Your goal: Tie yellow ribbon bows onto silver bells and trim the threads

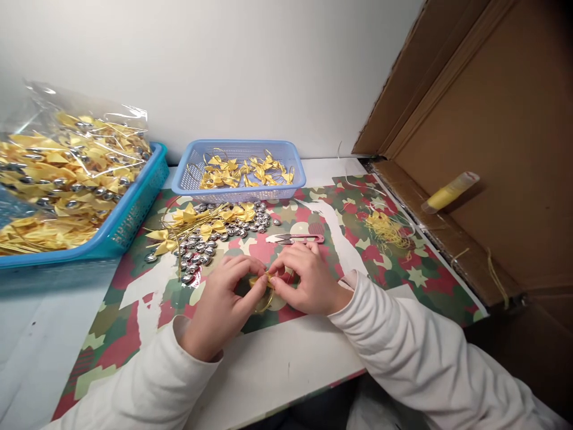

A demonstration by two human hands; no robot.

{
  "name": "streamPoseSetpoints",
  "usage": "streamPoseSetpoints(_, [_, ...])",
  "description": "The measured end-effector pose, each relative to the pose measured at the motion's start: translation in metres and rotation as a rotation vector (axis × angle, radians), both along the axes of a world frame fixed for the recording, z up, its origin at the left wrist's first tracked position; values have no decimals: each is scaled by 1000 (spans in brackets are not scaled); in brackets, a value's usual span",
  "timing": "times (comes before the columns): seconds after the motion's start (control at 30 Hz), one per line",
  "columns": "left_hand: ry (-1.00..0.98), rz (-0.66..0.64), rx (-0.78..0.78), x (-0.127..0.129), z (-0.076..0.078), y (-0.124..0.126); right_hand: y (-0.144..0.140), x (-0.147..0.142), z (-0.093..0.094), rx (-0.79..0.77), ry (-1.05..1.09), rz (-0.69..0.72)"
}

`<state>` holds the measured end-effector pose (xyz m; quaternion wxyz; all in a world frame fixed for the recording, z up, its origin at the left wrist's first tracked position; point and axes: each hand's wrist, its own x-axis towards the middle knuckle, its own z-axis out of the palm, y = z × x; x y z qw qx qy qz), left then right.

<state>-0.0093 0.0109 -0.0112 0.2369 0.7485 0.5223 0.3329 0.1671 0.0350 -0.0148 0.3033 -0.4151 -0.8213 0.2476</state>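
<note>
Where the two hands met over the camouflage-patterned mat (134, 322), the left hand (224, 304) and the right hand (307, 280) each pinched a small yellow ribbon bow (267, 279) between thumb and forefinger, low above the mat's centre. A gold cord loop (264, 304) hung from the bow onto the mat. Just beyond the right hand lay pink thread snips (299, 239). Farther back, silver beads (210, 242) and loose yellow bows (192, 224) were heaped before a pale blue basket (242, 192) holding more bows. A teal tray (134, 209) with a bagged stock stood at left; a cardboard box (492, 119) at right.
</note>
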Motion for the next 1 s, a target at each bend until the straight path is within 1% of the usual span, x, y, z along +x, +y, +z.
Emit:
streamPoseSetpoints(0.2, [42, -12, 54, 1, 0, 0, 1, -2, -5, 126, 22, -25])
streamPoseSetpoints(0.33, [70, -10, 61, 1, -1, 0, 2, -1, -6, 217, -12, 6])
streamPoseSetpoints(0.47, [86, -8, 53, 0, -2, -1, 2, -1, -7, 250, -88, 26])
streamPoseSetpoints(0.7, [95, 3, 80, 2, 0, -1, 2, 0, -7, 276, -153, 50])
streamPoseSetpoints(0.83, [86, -12, 60, 3, 1, -2, 3, 0, -7, 334, -197, 72])
streamPoseSetpoints(1.0, [65, -23, 10, 4, 2, -1, 3, 1, -9, 442, -180, 73])
